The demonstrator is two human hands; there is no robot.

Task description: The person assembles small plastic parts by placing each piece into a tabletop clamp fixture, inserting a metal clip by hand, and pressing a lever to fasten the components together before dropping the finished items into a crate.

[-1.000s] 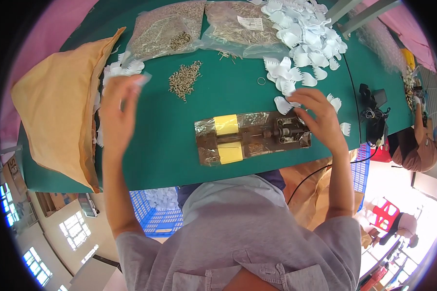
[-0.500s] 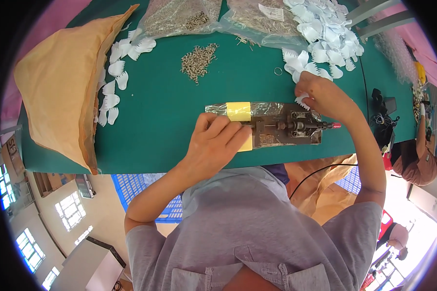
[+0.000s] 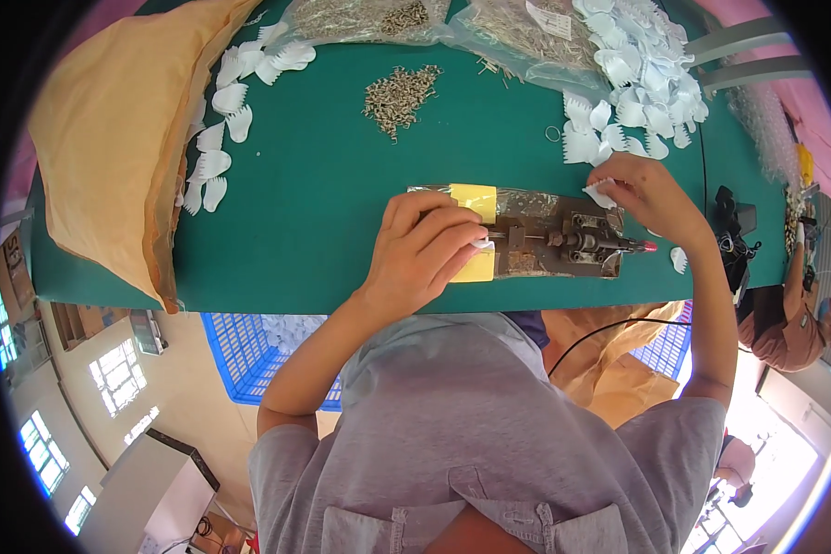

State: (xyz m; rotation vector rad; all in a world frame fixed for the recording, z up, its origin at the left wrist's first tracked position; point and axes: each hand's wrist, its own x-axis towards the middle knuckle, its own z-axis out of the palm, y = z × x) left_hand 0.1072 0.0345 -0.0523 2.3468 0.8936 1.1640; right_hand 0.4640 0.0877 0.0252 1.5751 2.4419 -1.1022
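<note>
My left hand is closed at the left end of a metal jig, its fingertips pinching a small white piece over the yellow tape. Most of that piece is hidden by the fingers. My right hand is closed on a flat white piece with a toothed edge, just above the jig's far right corner. The jig carries a sliding rod, a clamp block and a red-tipped handle. A loose white toothed piece lies to the right of the handle.
A heap of white toothed pieces fills the far right. Small metal fittings lie in a pile at far centre, before clear bags of metal parts. More white pieces line a brown paper sack at left. Blue baskets stand below the table.
My right hand has drawn back from the heap toward me, bringing a white piece. White now shows at my left fingertips. The loose piece right of the handle has come into sight. The view has shifted slightly.
</note>
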